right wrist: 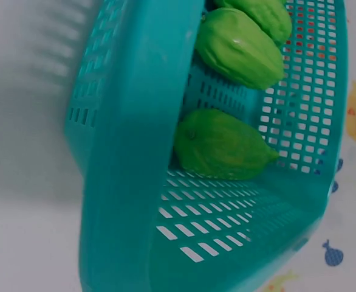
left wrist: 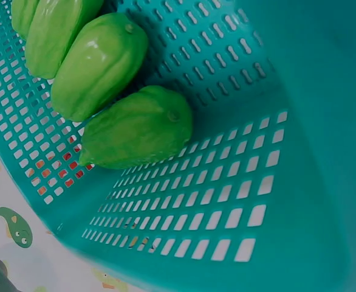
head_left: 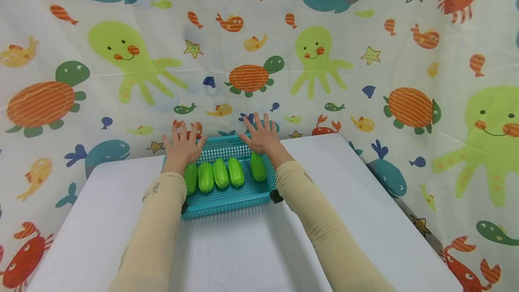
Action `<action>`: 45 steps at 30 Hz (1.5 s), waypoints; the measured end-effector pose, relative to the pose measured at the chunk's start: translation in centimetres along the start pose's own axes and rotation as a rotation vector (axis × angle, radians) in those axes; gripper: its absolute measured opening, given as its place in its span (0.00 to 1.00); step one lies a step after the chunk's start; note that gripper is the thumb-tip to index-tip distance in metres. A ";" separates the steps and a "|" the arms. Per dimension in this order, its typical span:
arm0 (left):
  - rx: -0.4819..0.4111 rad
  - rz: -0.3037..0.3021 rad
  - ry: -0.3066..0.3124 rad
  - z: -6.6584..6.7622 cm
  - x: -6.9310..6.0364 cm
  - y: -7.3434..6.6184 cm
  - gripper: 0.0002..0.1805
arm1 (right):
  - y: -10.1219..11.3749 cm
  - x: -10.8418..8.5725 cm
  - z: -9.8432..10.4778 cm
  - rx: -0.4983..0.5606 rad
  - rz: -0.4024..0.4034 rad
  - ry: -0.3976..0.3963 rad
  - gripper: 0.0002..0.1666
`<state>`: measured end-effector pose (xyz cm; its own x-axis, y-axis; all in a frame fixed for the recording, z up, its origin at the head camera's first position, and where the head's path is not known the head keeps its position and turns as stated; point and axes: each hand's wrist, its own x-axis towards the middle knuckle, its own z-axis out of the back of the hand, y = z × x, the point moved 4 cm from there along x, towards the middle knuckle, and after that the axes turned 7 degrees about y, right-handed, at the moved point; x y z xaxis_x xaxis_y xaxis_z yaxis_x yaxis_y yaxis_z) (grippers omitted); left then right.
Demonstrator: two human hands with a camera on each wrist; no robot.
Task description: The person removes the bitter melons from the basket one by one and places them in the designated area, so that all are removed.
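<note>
A teal perforated plastic basket (head_left: 229, 205) sits on the white table, holding several oblong, ridged green fruits whose exact kind I cannot tell. Four lie side by side toward the left, one of them a glossy fruit (head_left: 206, 177); a single fruit (head_left: 257, 167) lies apart near the right end. My left hand (head_left: 181, 150) is over the basket's left end, fingers spread and straight. Over the right end, my right hand (head_left: 262, 138) is likewise spread, holding nothing. Both wrist views show the basket wall (left wrist: 324, 201) and fruit, with no fingers in sight.
The white table (head_left: 235, 251) extends in front of the basket and to both sides. Behind it hangs a curtain (head_left: 211, 80) printed with sea animals, which also runs along the right side. A small black device (head_left: 276, 196) sits at the right wrist.
</note>
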<state>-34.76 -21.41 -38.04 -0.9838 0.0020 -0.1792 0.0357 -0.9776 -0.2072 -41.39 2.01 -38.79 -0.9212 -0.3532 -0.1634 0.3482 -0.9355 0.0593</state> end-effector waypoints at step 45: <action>0.007 0.003 -0.022 0.1 -0.3 0.4 0.39 | 0.9 -1.2 1.0 -0.004 0.038 -0.018 0.41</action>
<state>-34.47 -21.85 -37.94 -0.9873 -0.0053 -0.1589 0.0374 -0.9792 -0.1995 -40.15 1.57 -37.59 -0.9104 -0.3883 -0.1430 0.3834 -0.9215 0.0616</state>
